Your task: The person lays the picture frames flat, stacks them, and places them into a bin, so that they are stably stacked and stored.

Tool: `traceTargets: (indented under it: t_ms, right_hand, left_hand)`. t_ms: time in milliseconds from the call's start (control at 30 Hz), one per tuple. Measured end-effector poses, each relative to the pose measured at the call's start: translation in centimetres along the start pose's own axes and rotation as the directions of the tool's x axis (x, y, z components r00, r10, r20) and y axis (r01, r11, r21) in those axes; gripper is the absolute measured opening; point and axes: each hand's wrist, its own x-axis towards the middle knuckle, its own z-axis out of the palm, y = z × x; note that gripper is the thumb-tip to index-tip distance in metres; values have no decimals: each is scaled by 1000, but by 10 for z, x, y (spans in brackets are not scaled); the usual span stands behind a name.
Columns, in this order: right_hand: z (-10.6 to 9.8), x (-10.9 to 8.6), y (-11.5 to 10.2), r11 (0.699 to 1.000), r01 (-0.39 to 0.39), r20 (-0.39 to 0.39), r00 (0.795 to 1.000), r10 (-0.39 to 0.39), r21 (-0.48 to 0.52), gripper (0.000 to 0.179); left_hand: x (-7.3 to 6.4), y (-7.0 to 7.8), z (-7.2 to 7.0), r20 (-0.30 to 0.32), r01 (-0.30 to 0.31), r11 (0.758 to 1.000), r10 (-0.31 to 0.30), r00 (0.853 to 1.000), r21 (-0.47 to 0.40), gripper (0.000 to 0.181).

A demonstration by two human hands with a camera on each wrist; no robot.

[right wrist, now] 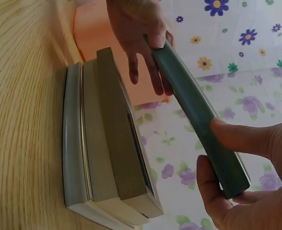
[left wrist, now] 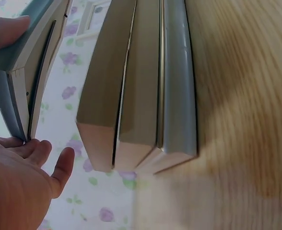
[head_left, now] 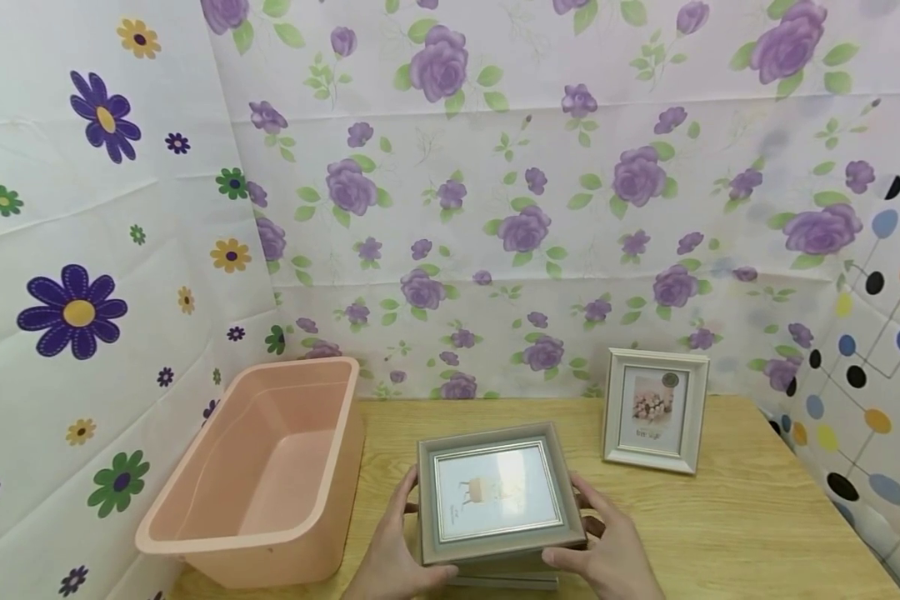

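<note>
While my left grip (head_left: 392,546) and right grip (head_left: 609,550) hold a rectangular, glossy-fronted frame (head_left: 498,492), thick-edged frames (left wrist: 143,81) lie stacked beneath. The surface (head_left: 757,517) is wood-grained.

Toward the bench's (head_left: 750,517) left edge the basin (head_left: 341,500) blocks sideways passage with its tall wall, though its mouth lies open from above. A narrow bare strip runs between it and the raised frame (head_left: 495,492), its near end taken up by the left hand (head_left: 393,546). Below the raised frame, an air gap separates it from the stack (left wrist: 143,81). Along the back edge, the flowered cloth (head_left: 480,333) limits reach. The standing frame (head_left: 654,412) obstructs the back right; bare bench stretches from the right hand (head_left: 607,546) to the right edge.
</note>
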Motion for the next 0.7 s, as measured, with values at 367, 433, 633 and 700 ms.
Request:
traceTargets:
  t_ms: [367,433,633,700]
  right_hand:
    - [11,13,12,991,58,-69,995,-66,-123,110]
    - [13,15,15,985,67,-74,994,-80,-158,108]
    - [16,20,25,976,49,-77,995,-67,-211,106]
    - [17,21,27,973,45,-77,995,-64,-227,105]
  left_hand:
    - [10,-22,2,17,14,999,-14,1000,30,136]
    - [11,-26,2,26,15,999,-16,1000,38,136]
    - [11,-34,3,46,32,997,-35,998,64,138]
    - [11,-36,3,51,36,997,-40,998,69,138]
